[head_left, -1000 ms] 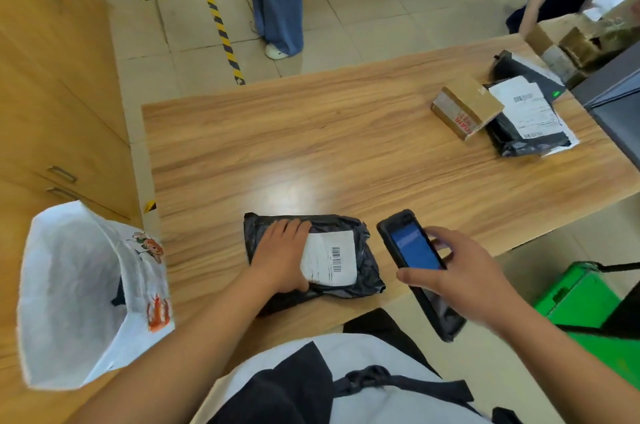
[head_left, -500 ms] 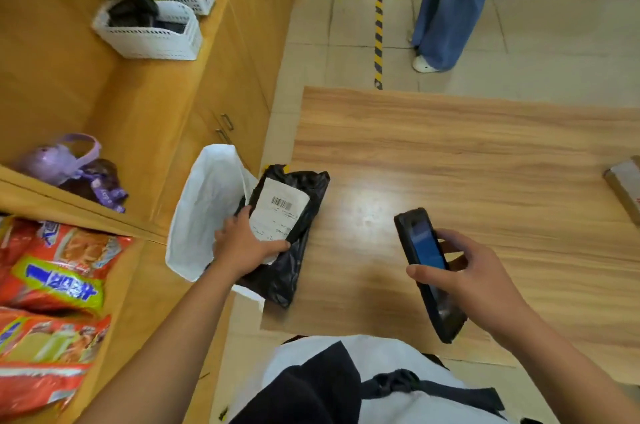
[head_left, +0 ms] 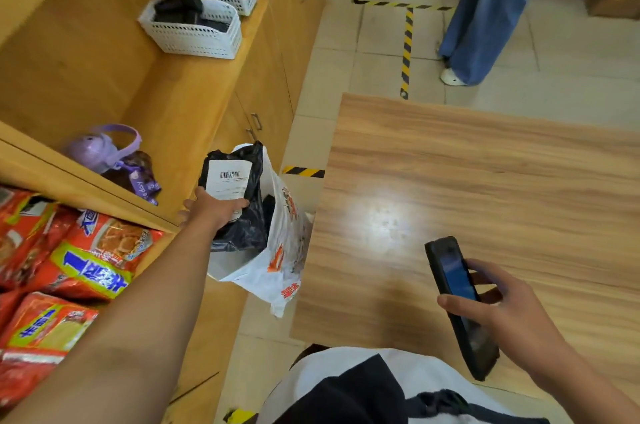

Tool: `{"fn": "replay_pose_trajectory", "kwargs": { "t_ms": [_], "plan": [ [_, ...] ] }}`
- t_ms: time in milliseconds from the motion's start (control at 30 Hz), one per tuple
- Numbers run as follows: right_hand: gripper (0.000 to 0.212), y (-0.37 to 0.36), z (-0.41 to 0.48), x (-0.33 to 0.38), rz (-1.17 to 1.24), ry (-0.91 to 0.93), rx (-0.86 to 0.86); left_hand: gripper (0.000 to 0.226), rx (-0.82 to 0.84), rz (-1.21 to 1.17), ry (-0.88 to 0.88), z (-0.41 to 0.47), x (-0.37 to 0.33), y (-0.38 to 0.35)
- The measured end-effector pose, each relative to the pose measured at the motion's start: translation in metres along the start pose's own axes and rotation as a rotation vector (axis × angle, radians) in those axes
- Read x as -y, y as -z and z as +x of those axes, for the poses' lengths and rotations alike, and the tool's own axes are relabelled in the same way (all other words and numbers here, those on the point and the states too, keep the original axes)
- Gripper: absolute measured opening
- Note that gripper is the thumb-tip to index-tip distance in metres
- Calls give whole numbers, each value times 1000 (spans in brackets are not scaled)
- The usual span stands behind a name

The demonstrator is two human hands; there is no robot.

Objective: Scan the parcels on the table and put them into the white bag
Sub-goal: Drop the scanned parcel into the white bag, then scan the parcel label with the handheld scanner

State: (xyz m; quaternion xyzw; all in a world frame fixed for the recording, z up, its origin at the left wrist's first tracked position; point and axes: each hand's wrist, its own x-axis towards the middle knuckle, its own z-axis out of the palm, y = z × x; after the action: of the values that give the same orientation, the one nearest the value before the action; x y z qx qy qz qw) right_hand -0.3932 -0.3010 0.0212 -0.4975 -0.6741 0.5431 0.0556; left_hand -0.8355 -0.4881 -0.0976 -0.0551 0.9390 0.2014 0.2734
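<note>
Upper body: a white top (head_left: 426,371), seen from above at the bottom edge of the view, with a large black panel (head_left: 346,392) running down the centre of its front. A dark strap (head_left: 446,403) of bunched, crumpled fabric crosses the white cloth toward the right side, where it thins to a narrow band. The left hand (head_left: 213,212) and right hand (head_left: 512,316) are bare, as are both forearms along their whole visible length.

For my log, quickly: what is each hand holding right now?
Left hand: holding the black parcel at the white bag's mouth.
Right hand: holding the scanner.
</note>
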Motion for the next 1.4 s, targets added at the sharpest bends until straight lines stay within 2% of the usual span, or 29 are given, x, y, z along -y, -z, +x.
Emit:
{"fn": "replay_pose_trajectory", "kwargs": {
  "t_ms": [167, 300, 400, 533, 667, 733, 967, 1267, 1400],
  "plan": [
    [68, 4, -8, -3, 6, -38, -42, 115, 24, 38, -5, -1, 5, -16],
    [77, 2, -14, -1, 33, -57, -65, 78, 40, 27, -113, -29, 3, -38],
    [90, 2, -20, 0, 98, -74, -78, 48, 222, -112, -311, -64, -4, -61],
    [97, 4, -30, -5, 140, -65, -105, 23, 442, -174, -428, -123, -26, -96],
    [99, 19, -45, -17, 180, -99, -150, 21, 604, -67, -600, -177, -57, -137],
    [94, 30, -53, -28, 187, -126, -210, 21, 667, -29, -676, -201, -71, -155],
    [79, 82, -87, -77, 304, -215, -443, 20, 897, 118, -818, -276, -124, -216],
    [67, 186, -112, -151, 480, -295, -627, 20, 977, 285, -891, -379, -194, -304],
    [66, 238, -119, -184, 571, -322, -679, 16, 947, 377, -1014, -433, -240, -353]
  ]
}}
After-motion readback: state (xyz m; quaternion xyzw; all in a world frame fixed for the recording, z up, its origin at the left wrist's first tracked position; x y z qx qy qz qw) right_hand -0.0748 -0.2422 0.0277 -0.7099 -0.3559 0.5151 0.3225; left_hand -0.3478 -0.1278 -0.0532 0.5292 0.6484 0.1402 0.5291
